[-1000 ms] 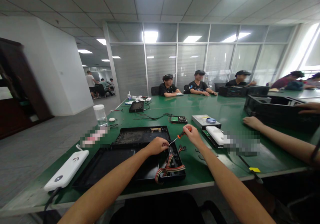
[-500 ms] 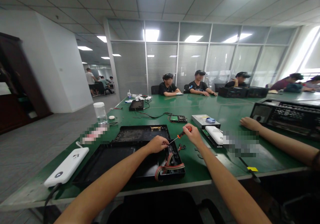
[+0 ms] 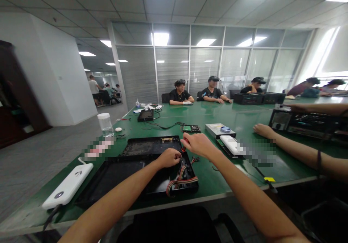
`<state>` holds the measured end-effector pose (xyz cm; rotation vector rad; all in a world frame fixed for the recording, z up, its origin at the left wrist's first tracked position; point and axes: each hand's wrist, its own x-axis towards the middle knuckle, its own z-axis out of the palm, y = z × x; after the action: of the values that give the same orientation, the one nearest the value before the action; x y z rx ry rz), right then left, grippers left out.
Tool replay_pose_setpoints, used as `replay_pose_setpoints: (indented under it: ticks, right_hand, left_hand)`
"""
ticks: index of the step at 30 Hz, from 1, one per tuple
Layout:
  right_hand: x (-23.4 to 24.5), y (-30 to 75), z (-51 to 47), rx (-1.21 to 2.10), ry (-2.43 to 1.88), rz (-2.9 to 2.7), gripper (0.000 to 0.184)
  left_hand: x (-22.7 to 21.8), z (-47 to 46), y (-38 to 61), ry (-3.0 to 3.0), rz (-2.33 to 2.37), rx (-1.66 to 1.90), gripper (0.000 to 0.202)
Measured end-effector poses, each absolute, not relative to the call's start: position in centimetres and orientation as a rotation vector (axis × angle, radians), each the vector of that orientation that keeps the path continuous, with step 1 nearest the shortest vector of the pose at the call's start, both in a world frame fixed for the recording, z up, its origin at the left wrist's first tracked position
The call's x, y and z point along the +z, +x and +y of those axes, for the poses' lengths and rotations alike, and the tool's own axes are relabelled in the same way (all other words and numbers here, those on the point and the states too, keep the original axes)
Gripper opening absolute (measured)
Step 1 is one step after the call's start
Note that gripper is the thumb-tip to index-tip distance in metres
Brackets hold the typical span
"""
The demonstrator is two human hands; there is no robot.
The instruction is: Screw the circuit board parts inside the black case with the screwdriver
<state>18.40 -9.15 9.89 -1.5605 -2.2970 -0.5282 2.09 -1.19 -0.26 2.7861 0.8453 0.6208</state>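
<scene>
An open black device case [image 3: 119, 177] lies in front of me on the green table [image 3: 244, 120]. A red-grey ribbon cable [image 3: 181, 180] loops at its right end. My left hand [image 3: 169, 158] is closed in a pinch at the case's right inner edge. My right hand [image 3: 199, 144] is closed on an orange-handled screwdriver [image 3: 183, 148], held just above and to the right of the left hand. The screwdriver's tip points down between the two hands and is mostly hidden.
A black lid [image 3: 150, 146] lies behind the case. Around it are a white power bank [image 3: 67, 185], a plastic jar [image 3: 105, 124], a circuit board [image 3: 191, 128], a silver drive [image 3: 220, 130] and a white box [image 3: 231, 144]. A neighbour's arm [image 3: 293, 149] reaches in from the right. Several people sit across.
My right hand moved left and closer to my left hand, tipping the screwdriver steeper. The neighbour on the right turned their black chassis round. The view shifted slightly.
</scene>
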Motion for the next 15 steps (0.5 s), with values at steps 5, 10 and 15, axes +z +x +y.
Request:
replay_pose_setpoints:
  ticks: [5,10,15]
  right_hand:
    - [11.5,18.3,-9.5,-0.57,-1.796,-2.291,0.056]
    - [11.9,19.3,-8.4,-0.322,-1.724,-2.431,0.042]
    - [11.9,19.7,-7.7,-0.284,-1.841,-2.303,0.046]
  left_hand:
    - [-0.4,-1.0,2.1,2.796,0.869,0.605,0.017]
    - [-0.4,-1.0,2.0,2.784,0.868,0.573,0.016]
    - [0.0,-1.4,1.9,2.794,0.872,0.567,0.015]
